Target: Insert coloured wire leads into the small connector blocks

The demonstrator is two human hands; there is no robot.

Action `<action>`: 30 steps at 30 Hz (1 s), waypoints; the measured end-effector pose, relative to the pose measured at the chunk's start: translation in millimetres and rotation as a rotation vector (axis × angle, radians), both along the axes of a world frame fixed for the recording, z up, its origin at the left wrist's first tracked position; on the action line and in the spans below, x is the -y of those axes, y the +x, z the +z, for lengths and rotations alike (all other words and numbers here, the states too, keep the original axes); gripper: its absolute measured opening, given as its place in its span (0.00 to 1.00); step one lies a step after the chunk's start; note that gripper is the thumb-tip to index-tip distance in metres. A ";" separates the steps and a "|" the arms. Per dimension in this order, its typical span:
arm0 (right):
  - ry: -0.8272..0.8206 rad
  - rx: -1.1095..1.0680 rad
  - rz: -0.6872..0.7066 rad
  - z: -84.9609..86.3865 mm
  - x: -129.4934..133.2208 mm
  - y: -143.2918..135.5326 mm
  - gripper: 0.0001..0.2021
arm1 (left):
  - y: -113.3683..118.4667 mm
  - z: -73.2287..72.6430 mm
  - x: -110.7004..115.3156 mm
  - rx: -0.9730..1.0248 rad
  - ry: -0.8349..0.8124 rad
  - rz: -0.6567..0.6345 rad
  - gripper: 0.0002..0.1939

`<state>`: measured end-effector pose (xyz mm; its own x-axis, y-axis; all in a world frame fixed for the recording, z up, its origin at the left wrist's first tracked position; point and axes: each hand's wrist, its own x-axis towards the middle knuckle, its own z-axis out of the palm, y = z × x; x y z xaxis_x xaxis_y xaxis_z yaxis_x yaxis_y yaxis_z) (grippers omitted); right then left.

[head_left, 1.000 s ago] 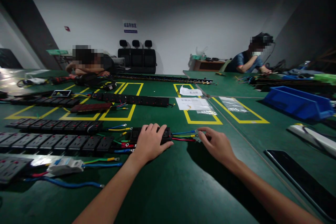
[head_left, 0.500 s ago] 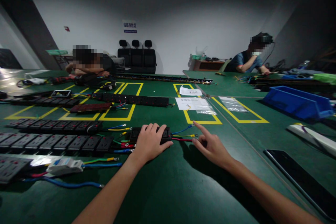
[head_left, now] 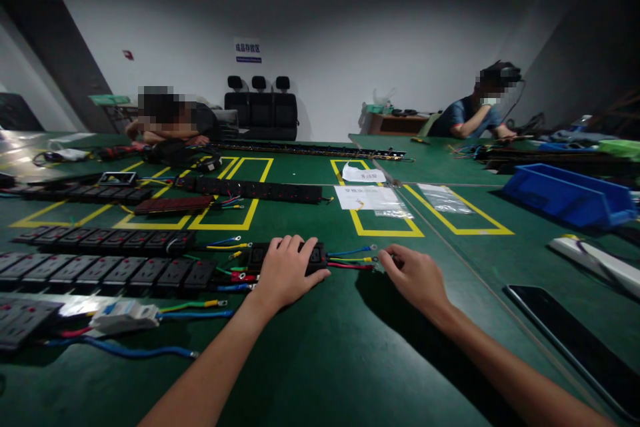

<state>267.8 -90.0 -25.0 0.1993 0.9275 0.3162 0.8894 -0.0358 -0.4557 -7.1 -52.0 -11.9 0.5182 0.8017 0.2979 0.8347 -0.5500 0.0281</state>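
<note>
My left hand grips a black socket block from above, its thumb along the near side. Blue, yellow-green and red wires with ring terminals stick out of the block's right end. My right hand is beside those terminals, thumb and forefinger brought together and the other fingers curled in. Whether its fingertips touch a terminal or hold something small is hidden. Left of the block, more wire ends with ring terminals lie close to my left wrist.
Long black socket strips and a white breaker lie at left. A phone, a white strip and a blue bin are at right. Two people sit across the green table.
My right hand has drawn slightly right, and its pointing forefinger has curled in toward the thumb. The blue wire's end now sits lower. My left hand stays on the socket block.
</note>
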 end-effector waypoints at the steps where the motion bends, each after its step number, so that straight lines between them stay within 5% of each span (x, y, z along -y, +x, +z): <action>1: -0.020 0.010 0.011 0.4 -0.1 -0.3 0.21 | 0.0 0.2 0.1 0.000 0.000 0.000 0.35; 30: -0.103 -0.018 0.042 -1.8 -2.7 1.0 0.21 | 0.2 1.0 0.6 -0.001 -0.012 0.005 0.35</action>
